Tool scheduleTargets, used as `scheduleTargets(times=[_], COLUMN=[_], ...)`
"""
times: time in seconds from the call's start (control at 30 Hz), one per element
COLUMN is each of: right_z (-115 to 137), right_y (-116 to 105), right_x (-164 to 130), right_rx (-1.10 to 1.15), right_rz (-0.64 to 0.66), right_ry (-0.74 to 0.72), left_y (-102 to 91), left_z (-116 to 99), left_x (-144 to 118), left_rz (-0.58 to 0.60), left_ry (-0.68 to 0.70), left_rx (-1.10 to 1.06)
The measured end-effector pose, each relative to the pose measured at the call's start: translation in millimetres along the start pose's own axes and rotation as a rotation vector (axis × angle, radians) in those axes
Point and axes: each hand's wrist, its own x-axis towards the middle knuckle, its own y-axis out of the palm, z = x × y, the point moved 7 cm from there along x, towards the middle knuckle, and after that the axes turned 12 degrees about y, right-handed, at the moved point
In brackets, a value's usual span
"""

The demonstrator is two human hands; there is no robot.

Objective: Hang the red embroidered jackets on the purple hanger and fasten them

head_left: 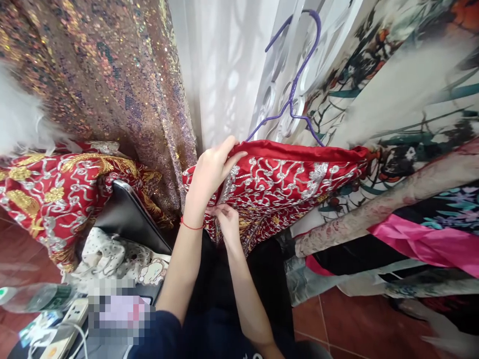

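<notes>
Left hand grips red embroidered garment, red tiled floor below

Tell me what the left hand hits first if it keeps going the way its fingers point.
The left hand already grips the red embroidered garment at its top edge. Fingers point up-right, so next probably comes the purple hanger, though depth there is unclear.

Two hands, left hand, right hand, one purple hanger, one water bottle
</notes>
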Motion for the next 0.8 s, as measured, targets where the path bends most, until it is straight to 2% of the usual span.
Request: scheduleTargets(times=[0.3,0.63,0.8], right_z=[1.7,0.8,9.0], right_y=[-8.9,-17.3,-14.0], right_x=[-5.0,-22.3,-29.9], right_rx=[0.092,0.192,-0.021], right_rz=[-0.052,-0.153,-0.057], right_ry=[-0.017,-0.058,-0.091], left_y=[4.0,6.4,7.4], left_z=[-1.5,-7.1,-6.2], left_x=[-2.9,-2.4,-2.5], left_rz=[-0.017,-0.028,-0.025], left_ry=[-0.045,0.034,0.024], left_rx=[-0.007,0.089,0.099])
